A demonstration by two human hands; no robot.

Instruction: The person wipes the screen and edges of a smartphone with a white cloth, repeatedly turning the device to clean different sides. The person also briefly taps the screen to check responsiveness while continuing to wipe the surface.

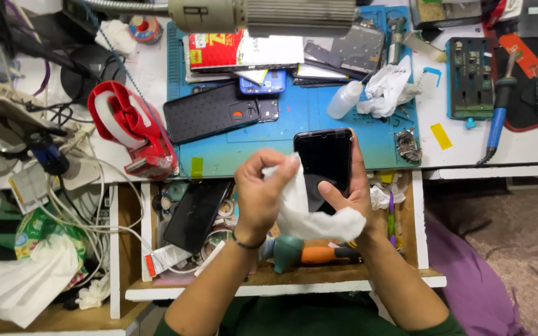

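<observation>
Smartphone (324,158), black, dark glossy screen up, is held over the front edge of the blue work mat (319,115), above the open drawer (281,274). Right hand (353,193) grips it from the right side & underneath: fingers wrapped round the far edge, thumb lying across the lower part of the glass. Left hand (259,193) has its fingers curled shut on a white tissue (306,208), pinching it at the top corner right against the phone's left edge; the rest of the tissue hangs down & across toward the right wrist, covering the phone's lower-left part. Thin dark band on the left wrist.

Just below the hands, in the drawer: a teal & orange tool (309,252), plus a second dark phone (195,214) lying at an angle to the left. On the mat behind: a black textured phone case (210,112) w/ an orange spot, a small white squeeze bottle (344,99), a crumpled white cloth (387,90), stacked flat boxes & panels near the back. Left of the mat, a red tape dispenser (129,127). Far right on the bench, a blue-handled soldering iron (498,118). Lower left, more white tissue (26,280) among cables.
</observation>
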